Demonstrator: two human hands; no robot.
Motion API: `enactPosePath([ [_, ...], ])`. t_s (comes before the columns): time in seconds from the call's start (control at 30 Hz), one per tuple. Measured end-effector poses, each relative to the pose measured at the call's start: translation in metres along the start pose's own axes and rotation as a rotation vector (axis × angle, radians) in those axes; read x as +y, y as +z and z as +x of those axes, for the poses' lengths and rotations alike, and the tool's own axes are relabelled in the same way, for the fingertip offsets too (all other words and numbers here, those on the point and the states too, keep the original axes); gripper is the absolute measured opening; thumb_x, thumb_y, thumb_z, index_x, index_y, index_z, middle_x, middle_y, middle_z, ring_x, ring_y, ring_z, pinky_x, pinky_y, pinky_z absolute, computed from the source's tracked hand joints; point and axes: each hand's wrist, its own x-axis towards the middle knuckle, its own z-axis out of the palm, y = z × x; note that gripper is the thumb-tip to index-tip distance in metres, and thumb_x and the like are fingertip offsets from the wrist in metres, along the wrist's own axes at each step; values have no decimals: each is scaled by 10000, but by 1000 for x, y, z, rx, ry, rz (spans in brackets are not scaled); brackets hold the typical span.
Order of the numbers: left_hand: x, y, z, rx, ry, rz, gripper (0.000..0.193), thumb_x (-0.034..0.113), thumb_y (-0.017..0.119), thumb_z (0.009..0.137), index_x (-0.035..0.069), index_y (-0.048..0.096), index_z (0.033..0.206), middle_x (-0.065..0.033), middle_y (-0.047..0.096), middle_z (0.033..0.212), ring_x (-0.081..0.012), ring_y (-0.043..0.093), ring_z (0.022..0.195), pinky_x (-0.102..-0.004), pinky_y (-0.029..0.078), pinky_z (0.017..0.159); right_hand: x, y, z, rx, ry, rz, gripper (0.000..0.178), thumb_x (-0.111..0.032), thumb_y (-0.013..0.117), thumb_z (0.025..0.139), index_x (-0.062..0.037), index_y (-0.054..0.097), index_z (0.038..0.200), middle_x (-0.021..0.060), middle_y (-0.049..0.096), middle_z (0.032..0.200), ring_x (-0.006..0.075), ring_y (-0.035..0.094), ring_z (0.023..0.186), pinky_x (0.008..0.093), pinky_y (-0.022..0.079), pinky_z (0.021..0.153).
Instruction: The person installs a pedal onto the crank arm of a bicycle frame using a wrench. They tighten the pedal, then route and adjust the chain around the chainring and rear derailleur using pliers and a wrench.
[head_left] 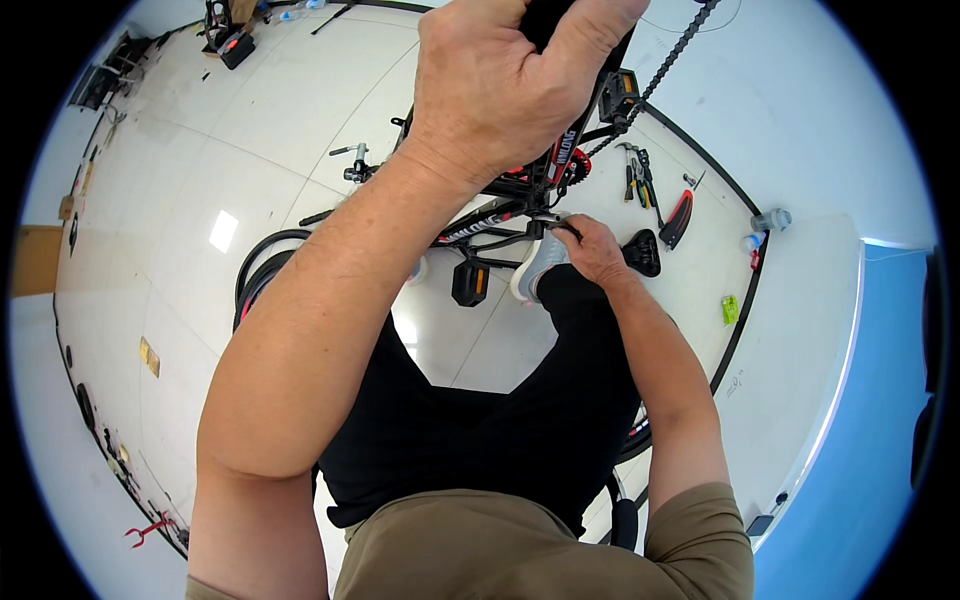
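My left hand [505, 85] wraps a black upper part of the bicycle frame [478, 226], above white floor tiles [290, 115]: likely stiff, fairly heavy, best gripped mid-tube; right hand [597, 252], fingers curled low, tightness unclear.

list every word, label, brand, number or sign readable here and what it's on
Lower bicycle frame tube: white lettering, not copied here.
Upper bicycle frame tube: white lettering, likewise.
Dark marks on white wall: too small to read.
Green packet: any print too small to read.
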Motion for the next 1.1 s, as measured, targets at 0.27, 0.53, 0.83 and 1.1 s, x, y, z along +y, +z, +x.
enactPosePath([
  [0.27,5,0,0,5,45,64,396,323,686,1004,8,637,770,20,567,626,-54,479,566,-243,365,472,-1,-1,0,-25,24,17,260,-259,682,931,-9,673,1000,181,691,979,406,652,940,450,518,825],
  [0.53,2,-3,1,-27,22,61,406,345,675,1008,18,640,770,12,578,626,-59,485,555,-241,368,465,-1,-1,2,-61,55,70,274,-260,676,933,7,669,998,197,677,995,424,639,958,451,509,837],
  [0.83,22,1,1,-5,-41,32,415,342,683,1004,36,611,732,15,568,613,-53,481,540,-243,361,447,-4,-2,2,-94,74,52,285,-271,660,946,10,659,992,203,663,990,429,631,961,457,505,840],
  [1.1,-3,-1,2,-14,4,2,408,336,679,1007,34,615,741,17,568,614,-50,479,539,-239,359,446,-4,-3,5,-122,77,24,284,-297,665,946,-13,672,951,220,669,925,455,633,893,492,505,790],
])
